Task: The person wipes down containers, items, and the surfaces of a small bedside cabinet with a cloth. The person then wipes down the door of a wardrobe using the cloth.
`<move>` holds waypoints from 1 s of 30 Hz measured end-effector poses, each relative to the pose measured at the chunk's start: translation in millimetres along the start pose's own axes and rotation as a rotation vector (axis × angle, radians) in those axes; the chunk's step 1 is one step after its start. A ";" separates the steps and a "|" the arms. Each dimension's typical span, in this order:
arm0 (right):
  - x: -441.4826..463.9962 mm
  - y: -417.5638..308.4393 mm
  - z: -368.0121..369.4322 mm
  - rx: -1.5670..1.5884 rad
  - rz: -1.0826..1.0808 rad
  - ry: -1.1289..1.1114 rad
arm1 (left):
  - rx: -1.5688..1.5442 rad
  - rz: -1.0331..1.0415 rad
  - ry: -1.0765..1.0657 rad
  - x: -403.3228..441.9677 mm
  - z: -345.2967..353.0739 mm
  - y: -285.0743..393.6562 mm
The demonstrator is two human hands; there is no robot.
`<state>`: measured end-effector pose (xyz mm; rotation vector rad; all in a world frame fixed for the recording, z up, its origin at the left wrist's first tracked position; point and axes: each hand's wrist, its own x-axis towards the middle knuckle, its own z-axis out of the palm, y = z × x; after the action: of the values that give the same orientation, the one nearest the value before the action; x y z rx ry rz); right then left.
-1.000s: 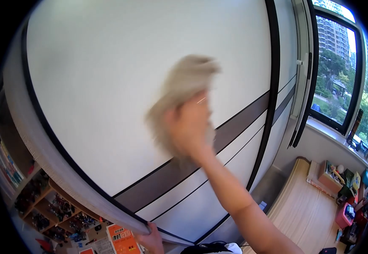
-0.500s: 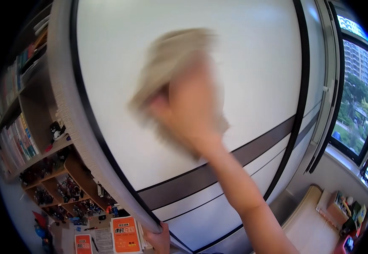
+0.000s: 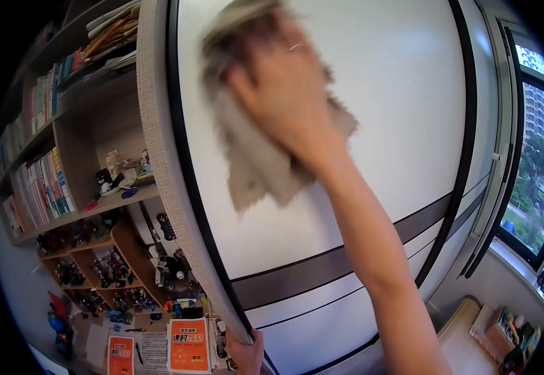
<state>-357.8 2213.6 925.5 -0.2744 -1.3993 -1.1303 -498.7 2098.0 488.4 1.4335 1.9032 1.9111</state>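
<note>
My right hand [image 3: 287, 94], a ring on one finger, presses a grey-brown cleaning cloth [image 3: 253, 159] against the upper left of a white wardrobe door [image 3: 391, 119]. Its fingers are blurred and partly hidden in the folds, while the ragged lower edge of the cloth hangs down the door. Low in the view, my left hand [image 3: 245, 353] is closed round the edge of the wardrobe's side panel [image 3: 162, 119]. A black frame strip and a dark horizontal band [image 3: 297, 275] run along the door.
Left of the wardrobe stands a bookshelf [image 3: 100, 209] with books and small figures. Below it, orange workbooks [image 3: 189, 344] and papers lie on a desk. To the right are a window [image 3: 534, 156] and a low surface with a box of odds and ends [image 3: 503, 331].
My right hand has moved the cloth up and slightly left on the door. The view has shifted, showing more of the bookshelf. My left hand still grips the panel edge.
</note>
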 end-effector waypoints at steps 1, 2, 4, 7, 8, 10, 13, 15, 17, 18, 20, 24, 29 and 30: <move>-15.6 -21.0 -5.6 0.038 -0.062 -0.070 | 0.000 0.000 0.001 0.3 -0.9 0.5; -36.7 -42.9 -13.8 0.074 -0.124 -0.141 | -0.026 0.004 -0.027 1.3 -1.8 1.6; -80.2 -73.0 -36.4 0.149 -0.116 -0.356 | -0.054 0.004 -0.055 0.2 -5.2 4.1; -61.3 -59.2 -40.7 0.066 -0.164 -0.462 | -0.027 0.032 -0.019 3.8 -5.0 6.9; -43.8 -48.1 -35.5 -0.036 -0.161 -0.481 | 0.023 0.068 -0.018 3.1 -3.7 2.9; 4.3 -15.1 0.9 -0.095 -0.159 -0.139 | 0.073 0.104 -0.025 0.3 -2.6 -1.4; 52.8 7.5 24.6 -0.082 -0.097 -0.104 | 0.048 -0.074 -0.055 1.5 -0.9 -1.7; 46.0 -1.1 25.0 -0.031 -0.122 -0.105 | 0.022 0.106 0.002 0.2 -2.3 0.5; -6.0 -34.7 -0.1 -0.002 -0.182 -0.184 | 0.067 0.103 -0.019 1.3 -3.6 4.7; -36.8 -57.1 -18.3 0.132 -0.095 -0.302 | 0.115 0.105 -0.042 1.4 -6.4 5.2; -90.9 -81.9 -44.7 0.124 -0.149 -0.528 | 0.081 0.095 -0.039 1.1 -6.9 2.5; -27.9 -41.7 -22.2 0.047 -0.139 -0.287 | 0.031 0.065 -0.070 2.4 -2.4 -6.7; 78.9 14.5 12.4 -0.013 -0.004 -0.205 | -0.010 0.117 -0.153 3.9 -10.1 2.3; 70.6 9.9 14.3 0.010 -0.060 -0.184 | -0.010 0.111 -0.151 4.5 -9.8 2.8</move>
<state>-374.9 2196.8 994.2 -0.3381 -1.5841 -1.1704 -506.0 2093.0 495.1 1.6621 1.7797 1.7955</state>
